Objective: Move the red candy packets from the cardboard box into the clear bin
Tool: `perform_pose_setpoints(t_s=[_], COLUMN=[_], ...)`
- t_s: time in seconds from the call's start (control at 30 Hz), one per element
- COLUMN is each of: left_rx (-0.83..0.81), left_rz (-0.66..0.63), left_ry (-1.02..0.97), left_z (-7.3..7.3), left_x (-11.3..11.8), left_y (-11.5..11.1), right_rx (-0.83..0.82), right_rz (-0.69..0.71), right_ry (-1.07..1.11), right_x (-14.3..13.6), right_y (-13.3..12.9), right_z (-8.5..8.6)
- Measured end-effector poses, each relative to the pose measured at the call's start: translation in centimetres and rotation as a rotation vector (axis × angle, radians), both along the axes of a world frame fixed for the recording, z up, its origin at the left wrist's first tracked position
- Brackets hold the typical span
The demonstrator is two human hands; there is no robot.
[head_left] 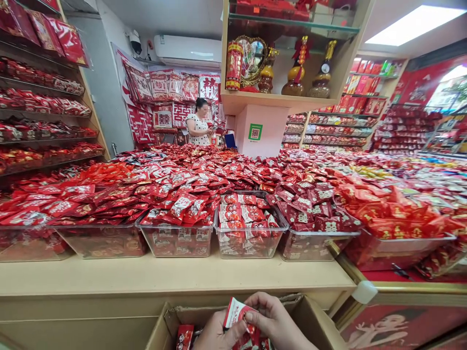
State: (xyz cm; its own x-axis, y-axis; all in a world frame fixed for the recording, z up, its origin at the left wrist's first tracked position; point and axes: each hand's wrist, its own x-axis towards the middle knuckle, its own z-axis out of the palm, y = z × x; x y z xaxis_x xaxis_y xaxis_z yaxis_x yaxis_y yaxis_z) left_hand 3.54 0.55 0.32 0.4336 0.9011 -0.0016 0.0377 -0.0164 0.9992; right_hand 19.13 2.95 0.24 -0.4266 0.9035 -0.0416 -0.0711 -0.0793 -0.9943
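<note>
Over an open cardboard box (317,324) at the bottom of the head view, both of my hands are closed on a small red and white candy packet (235,311). My left hand (218,333) grips it from the left with the thumb on top. From the right, my right hand (272,316) pinches it between thumb and fingers. More red packets (185,335) lie in the box below, partly hidden by my hands. Just beyond, on the counter, a clear plastic bin (251,238) holds red and white packets in neat rows, lower than the heaps beside it.
Clear bins heaped with packets line the counter (146,277), including dark red ones (317,209) and orange-red ones (404,214). A pillar (259,129) carries a display cabinet (292,99) above. Stocked shelves (44,92) stand left. A person (198,124) stands at the back.
</note>
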Motion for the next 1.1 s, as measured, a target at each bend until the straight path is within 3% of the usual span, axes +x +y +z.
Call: perform_pose_setpoints(t_s=[0.43,0.7,0.83,0.9,1.0,1.1], left_rx=[-0.018,-0.129,-0.092,-0.053,-0.006,0.007], left_rz=[0.192,0.185,0.208,0.182,0.117,0.123], left_ry=[0.040,-0.056,-0.044,-0.031,-0.058,-0.051], left_z=[0.3,0.5,0.5,0.4,0.2,0.1], left_x=[0.0,0.4,0.3,0.2,0.1,-0.1], left_y=[0.1,0.0,0.0,0.1,0.3,0.2], right_rx=[0.011,-0.047,-0.055,-0.034,0.062,0.240], right_rz=[-0.105,-0.189,-0.064,0.001,-0.017,-0.123], right_ry=[0.052,0.092,0.159,0.152,0.012,-0.165], right_x=[0.3,0.2,-0.3,-0.5,-0.2,0.7], right_y=[-0.1,-0.3,-0.6,-0.7,-0.9,-0.4], right_z=[0.9,1.3,1.2,0.9,0.9,3.0])
